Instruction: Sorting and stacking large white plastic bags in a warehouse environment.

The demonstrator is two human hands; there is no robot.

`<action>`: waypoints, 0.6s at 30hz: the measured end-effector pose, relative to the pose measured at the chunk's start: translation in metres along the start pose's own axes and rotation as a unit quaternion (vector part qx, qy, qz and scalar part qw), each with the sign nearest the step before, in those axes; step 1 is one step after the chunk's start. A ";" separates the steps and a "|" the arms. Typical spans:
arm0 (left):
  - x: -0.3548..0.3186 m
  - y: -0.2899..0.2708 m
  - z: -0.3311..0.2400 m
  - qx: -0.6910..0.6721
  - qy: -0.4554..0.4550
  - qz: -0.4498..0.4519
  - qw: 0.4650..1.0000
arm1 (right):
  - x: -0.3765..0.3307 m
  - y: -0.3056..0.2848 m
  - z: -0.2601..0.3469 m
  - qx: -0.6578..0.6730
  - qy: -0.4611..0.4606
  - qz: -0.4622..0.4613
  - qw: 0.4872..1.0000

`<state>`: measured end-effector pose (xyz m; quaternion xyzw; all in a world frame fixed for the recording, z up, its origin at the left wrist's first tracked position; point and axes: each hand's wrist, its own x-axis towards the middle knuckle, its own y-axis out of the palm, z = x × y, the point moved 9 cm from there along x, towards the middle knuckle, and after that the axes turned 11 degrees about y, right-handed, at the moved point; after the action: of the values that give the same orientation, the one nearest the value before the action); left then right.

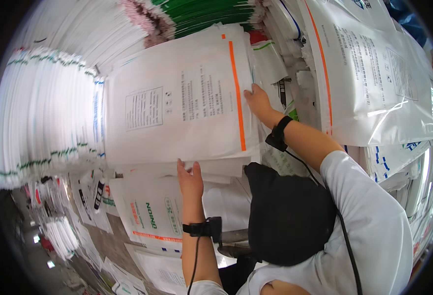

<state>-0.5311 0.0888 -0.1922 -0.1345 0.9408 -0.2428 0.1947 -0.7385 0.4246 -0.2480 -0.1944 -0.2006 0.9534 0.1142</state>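
Note:
A large flat white plastic sack (pixel 177 103), printed in grey with an orange stripe along its right side, lies on a stack before me. My left hand (pixel 191 179) is at its near edge, with finger and thumb apart and their tips at the rim. On the right edge, beside the orange stripe, my right hand (pixel 259 104) has its fingers bent round the sack's border; the undersides of these fingers are hidden. Black bands with cables circle both wrists.
Tall piles of folded white sacks (pixel 49 118) stand at the left. Green bundled sacks (pixel 211 17) lie at the far side. Another orange-striped sack (pixel 373 73) tops a stack on the right. A green-lettered sack (pixel 150 209) lies nearer, beside my left forearm.

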 end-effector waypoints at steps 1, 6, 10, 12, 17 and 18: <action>0.011 0.008 -0.030 0.100 0.092 -0.047 0.990 | 0.003 0.001 0.002 -0.020 -0.016 0.018 0.999; 0.044 0.102 -0.123 0.155 0.304 0.136 0.930 | -0.021 0.031 0.035 0.092 -0.098 0.036 0.990; 0.044 0.153 -0.152 0.202 0.378 0.147 0.891 | -0.051 0.045 0.052 0.135 -0.023 0.197 0.971; 0.054 0.161 -0.148 0.322 0.366 0.107 0.866 | -0.062 0.034 0.055 0.136 -0.037 0.196 0.970; 0.087 0.155 -0.170 0.335 0.240 0.082 0.908 | -0.042 -0.016 0.002 0.093 -0.094 -0.008 0.991; 0.094 0.153 -0.180 0.334 0.241 0.091 0.907 | -0.038 -0.021 -0.006 0.091 -0.087 -0.014 0.992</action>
<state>-0.7167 0.2586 -0.1535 0.0872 0.8311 -0.5491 0.0167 -0.6988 0.4339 -0.2320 -0.0967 -0.1250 0.9793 0.1267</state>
